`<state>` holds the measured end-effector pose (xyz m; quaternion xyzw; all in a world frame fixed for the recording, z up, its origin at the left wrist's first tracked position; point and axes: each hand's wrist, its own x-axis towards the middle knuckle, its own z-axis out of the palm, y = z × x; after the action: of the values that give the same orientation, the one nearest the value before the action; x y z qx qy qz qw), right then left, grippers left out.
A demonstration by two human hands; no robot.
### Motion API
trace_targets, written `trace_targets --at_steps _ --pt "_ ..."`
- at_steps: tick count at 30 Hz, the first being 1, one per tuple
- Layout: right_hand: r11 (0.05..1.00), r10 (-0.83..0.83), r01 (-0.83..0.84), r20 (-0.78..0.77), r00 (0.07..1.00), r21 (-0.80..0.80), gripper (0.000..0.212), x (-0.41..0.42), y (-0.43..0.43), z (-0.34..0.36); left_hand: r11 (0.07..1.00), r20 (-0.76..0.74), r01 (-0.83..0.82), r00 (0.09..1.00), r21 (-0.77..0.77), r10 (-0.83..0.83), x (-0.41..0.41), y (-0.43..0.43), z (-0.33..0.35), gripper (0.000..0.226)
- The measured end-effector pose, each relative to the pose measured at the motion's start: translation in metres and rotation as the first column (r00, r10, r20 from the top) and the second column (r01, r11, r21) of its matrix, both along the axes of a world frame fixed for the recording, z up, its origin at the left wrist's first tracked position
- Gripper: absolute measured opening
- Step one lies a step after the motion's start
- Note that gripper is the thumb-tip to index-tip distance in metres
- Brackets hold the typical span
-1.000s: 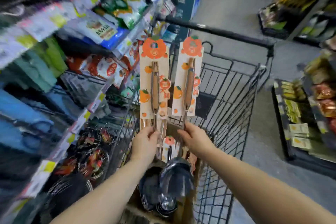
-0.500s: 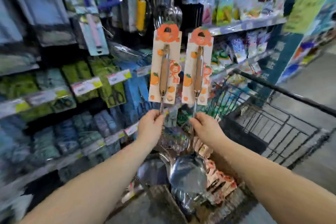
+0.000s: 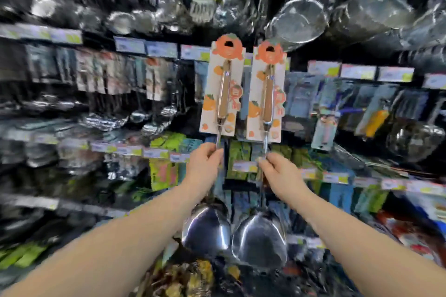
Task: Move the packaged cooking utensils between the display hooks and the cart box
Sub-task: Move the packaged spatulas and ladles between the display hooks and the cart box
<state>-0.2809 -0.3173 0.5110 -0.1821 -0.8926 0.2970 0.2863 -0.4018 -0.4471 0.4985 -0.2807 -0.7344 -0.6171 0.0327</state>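
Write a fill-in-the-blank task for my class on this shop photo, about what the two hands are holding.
1. The left hand and right hand hold ____ packaged spatulas in all.
2. The left spatula and right spatula each sit on a card whose top is ____.
3. Both shiny heads point ____.
4. Each hand grips the metal shaft ____ its card.
Missing words: two; orange; down; below.

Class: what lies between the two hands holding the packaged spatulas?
In the head view, nothing: the stretch between the left hand and right hand is bare, with only green shelf packs and a price label behind.
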Motion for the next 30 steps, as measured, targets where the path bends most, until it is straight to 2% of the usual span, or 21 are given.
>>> trace_targets --at_steps 7,10,14,20,23,30 --pt "0.956 0.285 -0.274 -0.115 0.952 0.102 0.041 -0.178 -0.190 0.050 0.970 -0.087 -0.229 0.968 0.086 0.236 -0.131 -0.213 0.051 0.020" --pt "0.921 0.384 -0.366 -0.146 0.912 0.135 0.040 -0.242 -0.270 0.067 0.939 -0.151 -0.330 0.927 0.103 0.342 -0.180 -0.301 0.075 0.025" --pt "0.883 0.466 -0.447 -0.162 0.870 0.144 0.037 -0.309 -0.357 0.086 0.898 -0.131 -0.423 0.890 0.124 0.437 -0.233 -0.393 0.098 0.020" --pt "0.837 0.547 -0.530 -0.184 0.817 0.136 0.039 -0.394 -0.438 0.117 0.811 -0.089 -0.552 0.813 0.196 0.575 -0.299 -0.479 0.118 0.022" --pt "0.814 0.581 -0.571 -0.178 0.794 0.107 0.040 -0.436 -0.467 0.128 0.791 -0.038 -0.552 0.814 0.264 0.580 -0.329 -0.506 0.122 0.021" --pt "0.760 0.649 -0.629 -0.234 0.724 0.162 0.037 -0.551 -0.517 0.159 0.736 -0.169 -0.636 0.718 0.234 0.675 -0.421 -0.554 0.149 0.019"
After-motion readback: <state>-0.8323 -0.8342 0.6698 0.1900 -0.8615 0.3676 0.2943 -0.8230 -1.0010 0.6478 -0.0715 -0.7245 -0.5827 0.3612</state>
